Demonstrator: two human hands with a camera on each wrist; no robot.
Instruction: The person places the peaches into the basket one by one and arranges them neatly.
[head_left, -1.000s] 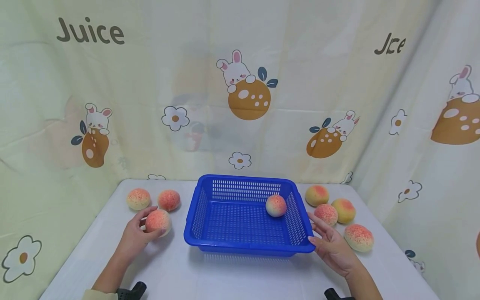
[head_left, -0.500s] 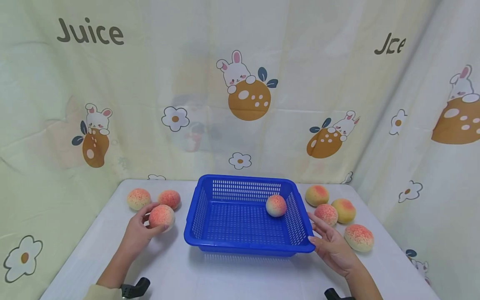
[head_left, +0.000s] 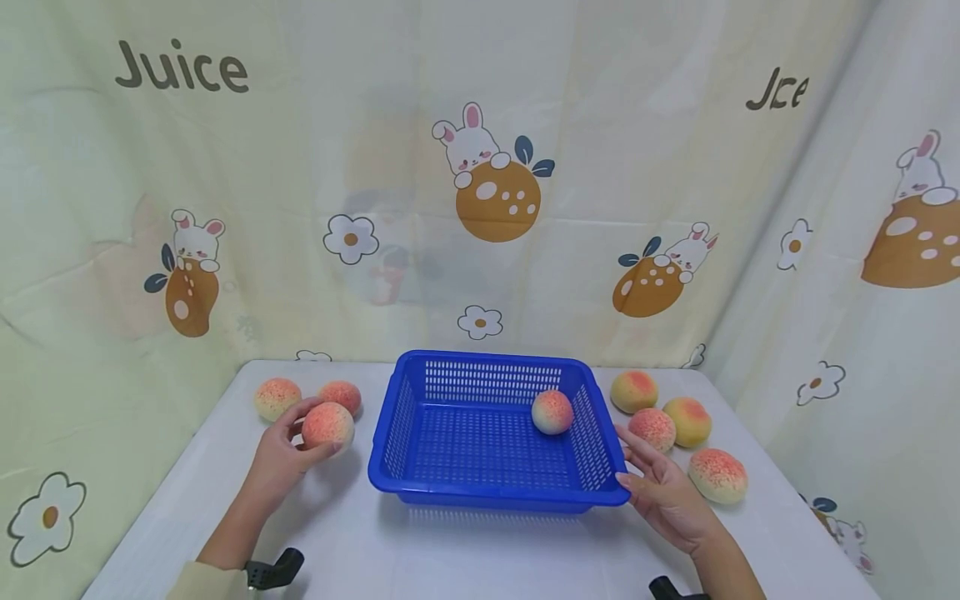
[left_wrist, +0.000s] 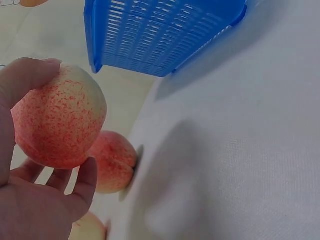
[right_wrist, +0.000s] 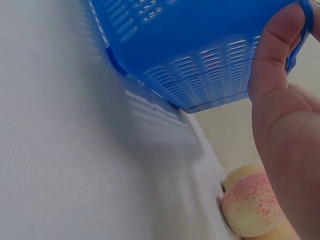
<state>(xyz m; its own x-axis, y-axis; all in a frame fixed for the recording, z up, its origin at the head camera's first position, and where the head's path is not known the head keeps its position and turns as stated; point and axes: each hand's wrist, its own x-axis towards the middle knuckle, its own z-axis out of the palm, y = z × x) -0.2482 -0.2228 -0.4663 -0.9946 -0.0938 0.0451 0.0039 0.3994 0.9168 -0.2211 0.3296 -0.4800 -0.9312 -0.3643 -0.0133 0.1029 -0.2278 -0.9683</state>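
Observation:
My left hand (head_left: 279, 458) grips a pink-and-cream peach (head_left: 328, 426) between thumb and fingers. In the left wrist view this peach (left_wrist: 62, 117) is lifted off the table, its shadow falling on the white cloth. A blue slotted plastic basket (head_left: 487, 492) stands at the middle of the table, with one peach (head_left: 552, 412) lying inside toward its right. My right hand (head_left: 667, 496) pinches the basket's right rim near the front corner. The right wrist view shows the thumb (right_wrist: 272, 60) bent over that rim.
Behind the left hand lie a pale peach (head_left: 277, 399) and a redder peach (head_left: 342, 396). Several more peaches, including a speckled one (head_left: 717, 476) and a yellow one (head_left: 687, 422), rest right of the basket. A printed curtain (head_left: 405, 275) hangs along the table's back edge.
My left hand has raised the peach and carried it slightly right and back, so it now overlaps the redder peach in the head view. The right hand and basket stay put.

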